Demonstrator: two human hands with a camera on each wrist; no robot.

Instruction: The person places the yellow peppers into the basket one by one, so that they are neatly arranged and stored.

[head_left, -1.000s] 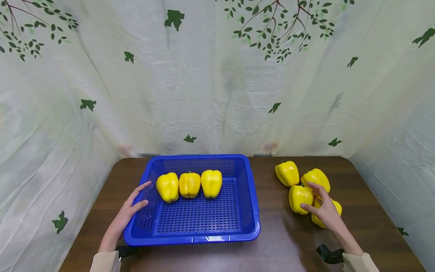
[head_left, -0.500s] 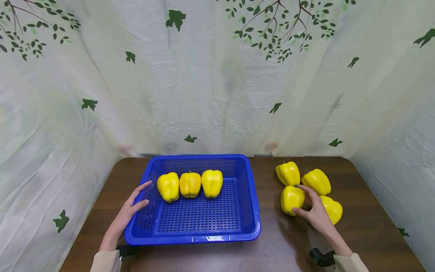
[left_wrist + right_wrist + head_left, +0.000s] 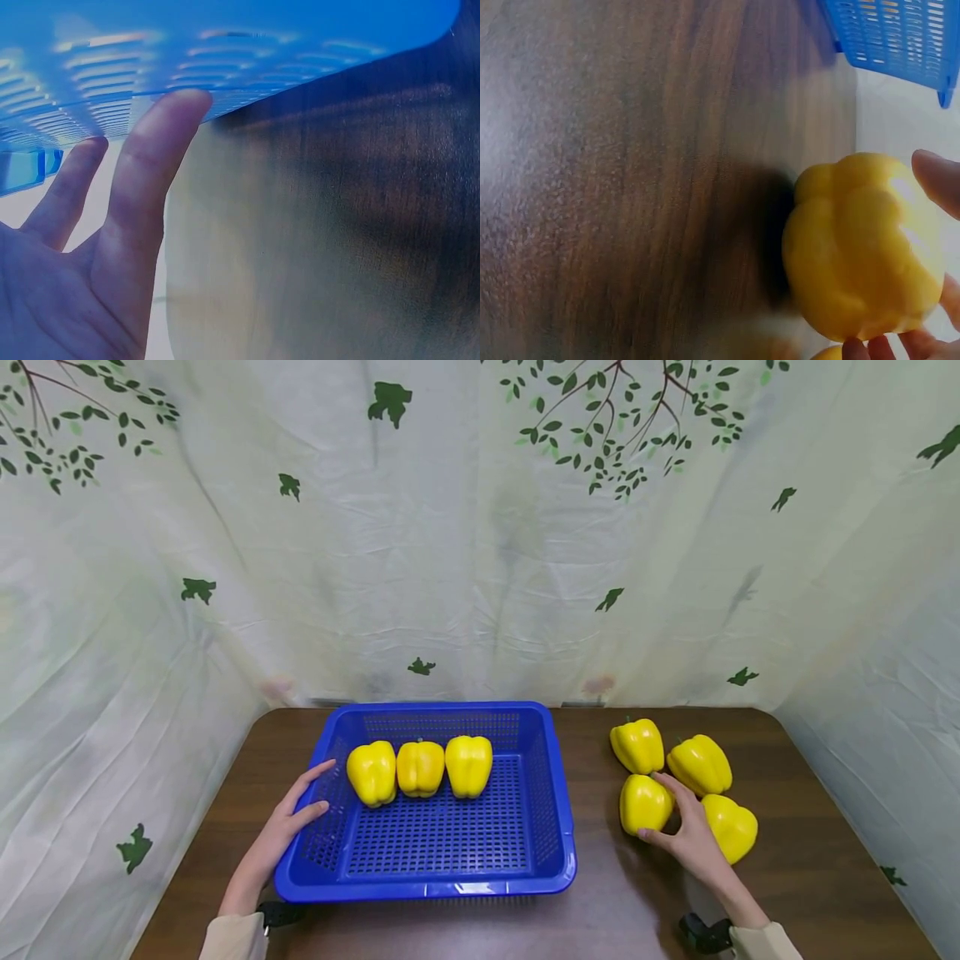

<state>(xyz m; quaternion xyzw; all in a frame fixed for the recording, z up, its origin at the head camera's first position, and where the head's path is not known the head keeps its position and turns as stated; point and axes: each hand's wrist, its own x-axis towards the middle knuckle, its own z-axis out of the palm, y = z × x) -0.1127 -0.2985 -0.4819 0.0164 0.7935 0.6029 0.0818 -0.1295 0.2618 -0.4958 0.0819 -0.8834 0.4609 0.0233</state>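
A blue plastic basket (image 3: 427,887) stands on the brown table (image 3: 630,910) with three yellow peppers (image 3: 419,767) in a row along its far side. My left hand (image 3: 285,827) rests open against the basket's left wall, its straight fingers (image 3: 161,165) touching the basket's blue mesh (image 3: 225,52). To the right of the basket, my right hand (image 3: 686,839) grips a yellow pepper (image 3: 643,802) on the table, thumb at its near side and fingers over its top. In the right wrist view the gripped pepper (image 3: 862,255) lies on the wood between my fingertips.
Three more yellow peppers lie loose on the table beside the held one: the far one (image 3: 637,745), the far right one (image 3: 700,763) and the near right one (image 3: 731,827). A leaf-printed curtain (image 3: 480,568) encloses the table on three sides.
My right hand closed round one pepper and slid it a little left, away from the cluster. The left hand and basket stayed put.
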